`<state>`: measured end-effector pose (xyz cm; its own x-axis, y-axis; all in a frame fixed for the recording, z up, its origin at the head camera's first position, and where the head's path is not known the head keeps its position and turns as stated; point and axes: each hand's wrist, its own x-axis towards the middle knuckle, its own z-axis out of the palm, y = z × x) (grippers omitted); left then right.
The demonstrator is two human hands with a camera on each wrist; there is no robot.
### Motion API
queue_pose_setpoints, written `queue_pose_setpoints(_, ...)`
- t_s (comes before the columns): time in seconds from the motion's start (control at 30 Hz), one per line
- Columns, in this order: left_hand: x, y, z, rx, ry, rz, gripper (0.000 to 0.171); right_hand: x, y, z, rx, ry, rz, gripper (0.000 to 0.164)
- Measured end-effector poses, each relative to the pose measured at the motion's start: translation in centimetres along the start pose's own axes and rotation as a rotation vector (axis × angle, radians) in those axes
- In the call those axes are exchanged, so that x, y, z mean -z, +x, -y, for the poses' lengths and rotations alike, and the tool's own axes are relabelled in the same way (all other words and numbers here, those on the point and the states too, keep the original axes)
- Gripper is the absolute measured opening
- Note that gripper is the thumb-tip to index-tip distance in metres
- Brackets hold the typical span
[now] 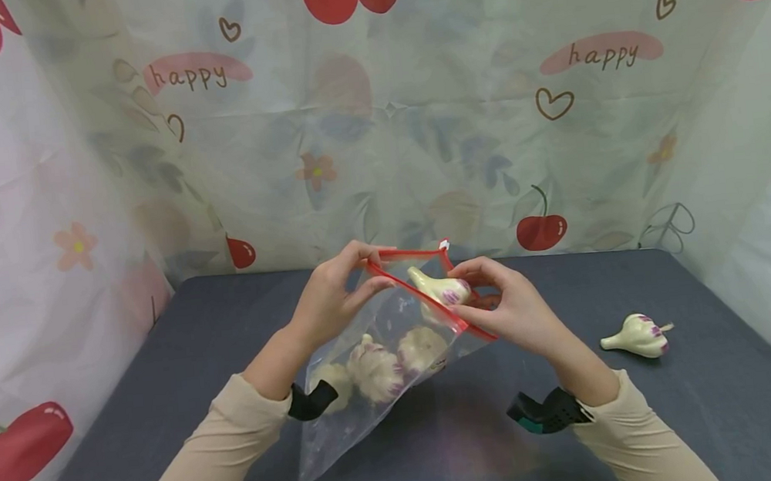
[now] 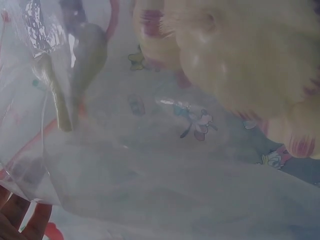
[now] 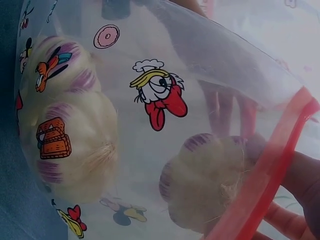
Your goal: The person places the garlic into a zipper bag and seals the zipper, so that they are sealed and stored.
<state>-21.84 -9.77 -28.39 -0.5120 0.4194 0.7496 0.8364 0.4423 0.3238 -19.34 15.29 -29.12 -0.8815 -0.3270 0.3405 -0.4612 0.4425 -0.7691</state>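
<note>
A clear zip bag (image 1: 336, 446) with a red zip rim and white slider is held up, its mouth spread. My left hand (image 1: 331, 300) pinches the rim on the left side. In my right hand (image 1: 513, 305), fingers and thumb grip a garlic bulb (image 1: 440, 289) at the mouth, stem pointing left. The right wrist view shows this garlic bulb (image 3: 192, 185) through the printed plastic, beside the red rim (image 3: 280, 165). Lower in the bag lie several garlic bulbs (image 1: 375, 369), which also fill the upper right of the left wrist view.
Another garlic bulb (image 1: 639, 336) lies on the dark table (image 1: 239, 316) to the right of my right hand. A printed curtain (image 1: 419, 152) hangs behind the table and along both sides. Black straps (image 1: 545, 412) sit at both wrists.
</note>
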Motion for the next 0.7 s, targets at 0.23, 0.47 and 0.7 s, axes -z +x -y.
queue_pose_setpoints(0.23,-0.1,0.1,0.0,-0.001,-0.003,-0.003,0.033,-0.6,0.3,-0.2,-0.022,0.015,0.009,0.033)
queue_pose_setpoints(0.47,-0.2,0.2,0.1,-0.007,-0.006,0.007,0.033,-1.0,0.4,0.1,-0.053,-0.018,-0.003,0.032)
queue_pose_setpoints(0.7,-0.1,0.2,0.1,-0.013,0.004,0.009,0.032,-1.2,0.5,0.1,-0.064,-0.084,0.06,0.035)
